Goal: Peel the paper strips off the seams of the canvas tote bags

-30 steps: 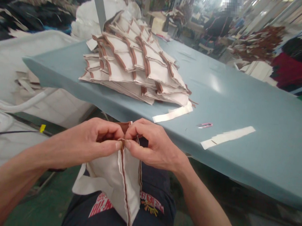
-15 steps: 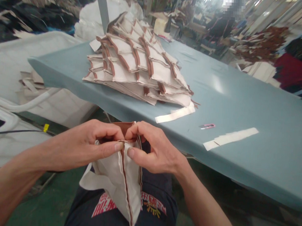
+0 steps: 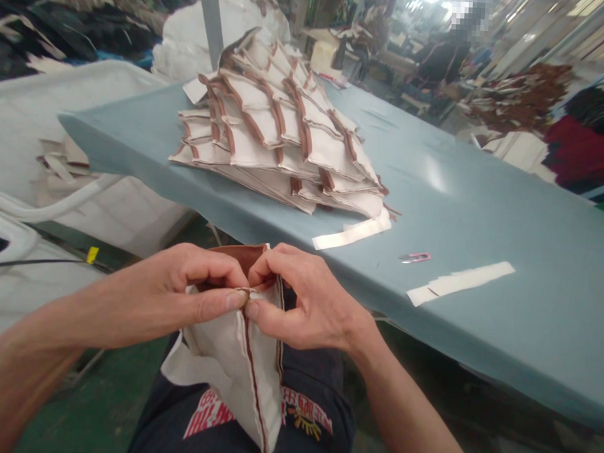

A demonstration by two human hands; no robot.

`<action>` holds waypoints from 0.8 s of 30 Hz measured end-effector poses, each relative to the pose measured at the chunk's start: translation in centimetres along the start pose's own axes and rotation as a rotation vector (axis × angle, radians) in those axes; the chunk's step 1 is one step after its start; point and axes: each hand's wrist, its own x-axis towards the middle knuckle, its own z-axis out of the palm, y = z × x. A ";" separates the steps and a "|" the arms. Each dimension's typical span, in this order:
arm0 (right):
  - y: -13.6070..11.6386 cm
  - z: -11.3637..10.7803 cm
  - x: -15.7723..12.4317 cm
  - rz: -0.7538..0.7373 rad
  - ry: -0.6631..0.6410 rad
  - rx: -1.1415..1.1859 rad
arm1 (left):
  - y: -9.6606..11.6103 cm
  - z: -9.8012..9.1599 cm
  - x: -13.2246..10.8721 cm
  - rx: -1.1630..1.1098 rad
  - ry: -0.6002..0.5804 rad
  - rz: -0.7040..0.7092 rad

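A white fabric piece (image 3: 227, 347) with brown-edged seams hangs over my lap, its brown inner side showing at the top. My left hand (image 3: 193, 295) pinches its top edge from the left, thumb in front and fingers behind. Close beside it, my right hand (image 3: 299, 300) pinches the same edge at the seam, the two thumbs almost touching. A loose white strip (image 3: 190, 365) sticks out from the piece at the left, below my left hand.
On the blue-green table (image 3: 463, 213) lie a stack of white pieces with brown edges (image 3: 286, 129), pink-handled thread snips (image 3: 415, 257) and white strips (image 3: 462, 282). White bins (image 3: 127, 205) stand at the left. A person (image 3: 439, 59) is in the background.
My right thumb has moved slightly left, closer to my left thumb at the seam. Both hands keep their pinch on the fabric. The view has shifted a little.
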 end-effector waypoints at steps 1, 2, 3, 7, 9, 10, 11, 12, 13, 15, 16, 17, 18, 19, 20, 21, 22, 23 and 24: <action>0.1 0.0 0.0 -0.001 -0.007 -0.001 | 0.0 0.0 0.0 -0.003 0.000 0.002; 0.1 0.0 0.0 -0.004 -0.014 -0.003 | 0.0 0.0 -0.1 -0.007 0.002 0.004; 0.2 0.0 0.0 -0.009 -0.019 -0.004 | 0.0 0.0 -0.1 -0.010 0.006 0.004; 0.3 -0.1 0.0 -0.035 -0.028 0.004 | -0.2 0.2 -0.2 0.005 0.006 -0.004; 0.3 0.0 0.0 -0.030 -0.027 0.005 | -0.4 0.3 -0.3 0.020 0.018 -0.008; 0.3 0.0 0.0 -0.027 -0.028 0.004 | -0.5 0.4 -0.4 0.033 0.033 -0.005; 0.3 0.0 0.0 -0.023 -0.030 0.000 | -0.5 0.5 -0.5 0.053 0.054 0.002; 0.2 0.0 0.0 -0.020 -0.033 -0.006 | -0.5 0.6 -0.5 0.076 0.076 0.015; 0.2 0.0 0.0 -0.016 -0.037 -0.016 | -0.5 0.7 -0.6 0.102 0.102 0.036; 0.0 0.0 0.0 0.002 -0.036 -0.046 | -0.2 0.8 -0.6 0.164 0.146 0.094; -0.1 0.0 0.0 0.015 -0.034 -0.064 | -0.1 0.8 -0.6 0.194 0.168 0.127; -0.1 0.1 0.0 0.028 -0.031 -0.082 | 0.1 0.8 -0.5 0.222 0.190 0.159; -0.2 0.1 0.0 0.040 -0.030 -0.100 | 0.2 0.8 -0.5 0.249 0.207 0.186; -0.3 0.1 0.0 0.052 -0.027 -0.117 | 0.2 0.9 -0.5 0.273 0.221 0.208; -0.3 0.2 0.1 0.063 -0.027 -0.132 | 0.1 0.9 -0.5 0.295 0.231 0.225; -0.4 0.2 0.1 0.074 -0.027 -0.145 | 0.0 1.0 -0.5 0.317 0.239 0.242; -0.4 0.3 0.1 0.085 -0.026 -0.154 | -0.2 1.1 -0.6 0.341 0.246 0.265; -0.4 0.3 0.1 0.098 -0.023 -0.160 | -0.3 1.2 -0.7 0.370 0.251 0.288; -0.4 0.4 0.1 0.110 -0.019 -0.160 | -0.5 1.4 -0.8 0.398 0.265 0.318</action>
